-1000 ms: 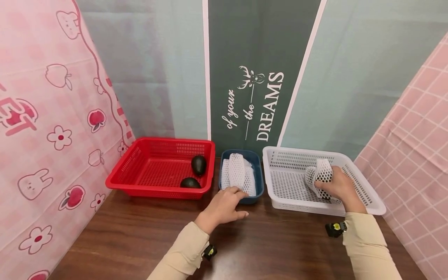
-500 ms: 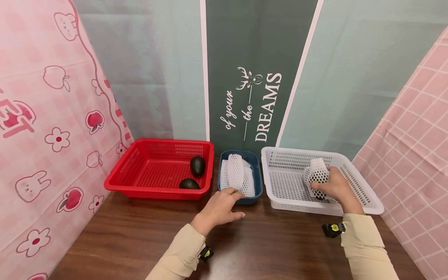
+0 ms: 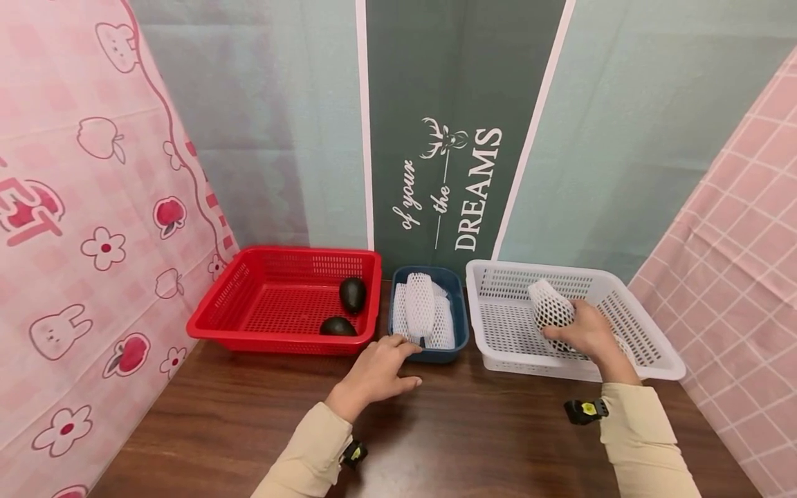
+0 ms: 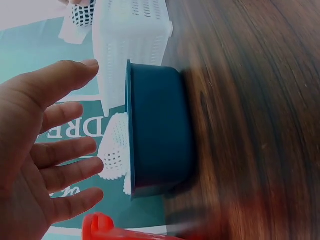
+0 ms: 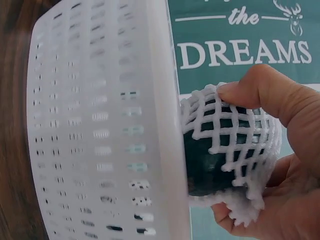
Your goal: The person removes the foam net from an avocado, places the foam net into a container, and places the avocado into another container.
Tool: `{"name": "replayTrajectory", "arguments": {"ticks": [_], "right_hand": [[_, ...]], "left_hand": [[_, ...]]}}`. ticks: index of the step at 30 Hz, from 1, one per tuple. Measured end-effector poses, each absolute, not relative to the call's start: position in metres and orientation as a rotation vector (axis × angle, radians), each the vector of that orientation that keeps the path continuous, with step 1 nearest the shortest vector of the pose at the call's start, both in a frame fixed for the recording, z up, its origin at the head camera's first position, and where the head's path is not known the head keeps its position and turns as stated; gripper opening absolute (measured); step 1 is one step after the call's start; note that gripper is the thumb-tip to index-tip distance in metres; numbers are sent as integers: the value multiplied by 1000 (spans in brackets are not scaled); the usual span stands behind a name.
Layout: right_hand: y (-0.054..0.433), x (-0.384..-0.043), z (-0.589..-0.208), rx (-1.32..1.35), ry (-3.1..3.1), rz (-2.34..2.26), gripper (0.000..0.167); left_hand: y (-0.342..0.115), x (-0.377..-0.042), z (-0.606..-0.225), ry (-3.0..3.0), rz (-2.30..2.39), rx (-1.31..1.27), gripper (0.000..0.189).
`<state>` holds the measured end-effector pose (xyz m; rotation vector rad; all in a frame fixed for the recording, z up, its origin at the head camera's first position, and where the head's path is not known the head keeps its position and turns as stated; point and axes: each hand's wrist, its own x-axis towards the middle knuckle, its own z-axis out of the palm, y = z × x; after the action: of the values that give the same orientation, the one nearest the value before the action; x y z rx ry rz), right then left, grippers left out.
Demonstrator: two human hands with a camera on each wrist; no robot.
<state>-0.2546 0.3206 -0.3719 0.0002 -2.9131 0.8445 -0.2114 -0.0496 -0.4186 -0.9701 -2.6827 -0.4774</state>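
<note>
My right hand (image 3: pixel 585 335) grips a dark green avocado (image 5: pixel 207 167) partly covered by a white foam net sleeve (image 5: pixel 242 137). In the head view they are over the white basket (image 3: pixel 498 363), the sleeve's loose end tilting up and left. The right wrist view shows my thumb on the netting and part of the dark skin bare beside the basket rim. My left hand (image 3: pixel 376 370) has its fingers spread and holds nothing, fingertips by the near rim of the blue bin (image 3: pixel 459 311). Several white foam net sleeves (image 3: pixel 420 304) lie in that bin.
A red basket (image 3: pixel 212 328) stands left of the blue bin, with two dark avocados (image 3: pixel 353 295) at its right side. All three containers stand in a row on the brown wooden table (image 3: pixel 486 429), against a green curtain (image 3: pixel 299 138). Pink cloths hang at both sides.
My right hand has shifted left with the netted avocado, and the sleeve's top has tipped leftward. My left hand has drawn back slightly left from the blue bin.
</note>
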Motion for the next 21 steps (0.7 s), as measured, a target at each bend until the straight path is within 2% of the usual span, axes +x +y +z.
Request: {"name": "replayTrajectory", "arguments": {"ticks": [21], "right_hand": [[286,-248,-370,204,-2859,973,82]], "left_hand": [[-86,-201,-431,-2678,-498,-916,44]]}}
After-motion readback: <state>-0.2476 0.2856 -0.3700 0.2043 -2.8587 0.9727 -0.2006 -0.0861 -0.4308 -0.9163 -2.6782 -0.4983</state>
